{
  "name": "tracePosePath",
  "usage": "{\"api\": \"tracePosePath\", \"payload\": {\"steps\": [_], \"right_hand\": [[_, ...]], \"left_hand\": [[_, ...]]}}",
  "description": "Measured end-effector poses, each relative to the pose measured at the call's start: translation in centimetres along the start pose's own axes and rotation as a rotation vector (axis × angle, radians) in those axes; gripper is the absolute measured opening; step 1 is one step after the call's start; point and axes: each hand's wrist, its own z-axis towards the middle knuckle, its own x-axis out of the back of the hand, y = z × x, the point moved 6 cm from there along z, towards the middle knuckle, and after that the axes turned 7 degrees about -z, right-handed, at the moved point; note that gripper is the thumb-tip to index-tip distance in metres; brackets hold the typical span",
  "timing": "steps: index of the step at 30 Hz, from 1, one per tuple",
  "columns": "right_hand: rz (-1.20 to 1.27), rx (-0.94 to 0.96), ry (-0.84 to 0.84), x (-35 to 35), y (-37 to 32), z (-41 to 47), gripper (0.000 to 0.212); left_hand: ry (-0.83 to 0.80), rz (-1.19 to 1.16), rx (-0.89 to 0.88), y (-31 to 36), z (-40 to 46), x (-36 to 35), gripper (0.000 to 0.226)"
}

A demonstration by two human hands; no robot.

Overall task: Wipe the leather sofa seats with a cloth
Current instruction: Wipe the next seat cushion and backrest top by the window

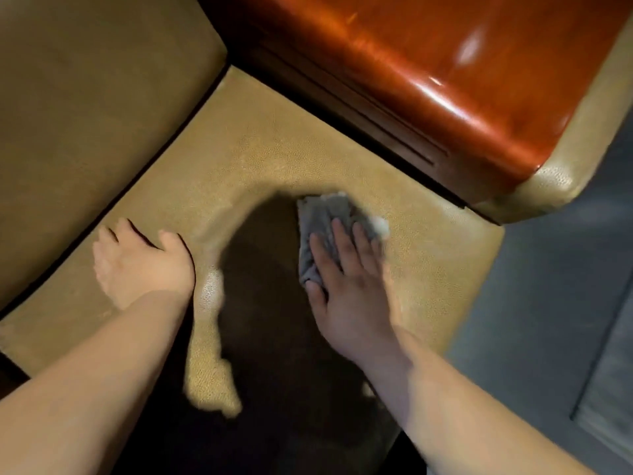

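Cloth (325, 224), grey and crumpled, lies on the tan sofa seat (274, 149); your right hand (346, 279) presses it flat-fingered to wipe, while your left hand (137, 262), grip released, braces alongside.

- The sofa seat (267, 156) is tan, pebble-grained leather, lying flat and filling the middle of the view, its corner tucked between a tan back cushion and a glossy reddish-brown armrest; a dark shadow falls across its near half.
- The cloth (320, 217) is small, grey and crumpled, lying bunched on the seat right of centre, its near part covered by flat fingers (342, 241), its far edge showing beyond them.
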Motion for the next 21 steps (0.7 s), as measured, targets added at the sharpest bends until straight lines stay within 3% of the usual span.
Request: {"api": "tracePosePath", "payload": {"steps": [3, 6, 9, 14, 18, 21], "right_hand": [[-0.111, 0.121, -0.084, 0.5, 4.3, 1.3, 0.068], [-0.113, -0.135, -0.073, 2.3, 13.2, 3.2, 0.072], [-0.121, -0.212, -0.036, 2.9, 15.7, 2.8, 0.068], [-0.048, -0.396, -0.002, 1.6, 11.6, 1.2, 0.063], [-0.066, -0.204, -0.014, 2.0, 9.3, 8.2, 0.064], [-0.083, -0.194, -0.026, 2.3, 8.6, 10.9, 0.063]], "left_hand": [[-0.109, 0.061, -0.052, 1.6, -5.4, -1.0, 0.072], [-0.181, 0.138, -0.307, 4.8, -11.1, -2.9, 0.083], [-0.235, 0.152, -0.575, 6.5, -14.0, -4.4, 0.079], [-0.185, 0.143, -0.585, 6.3, -13.7, -4.2, 0.078], [-0.172, 0.193, -0.590, 6.2, -13.9, -4.6, 0.080], [-0.139, 0.198, -0.589, 6.0, -13.9, -5.0, 0.079]]}}
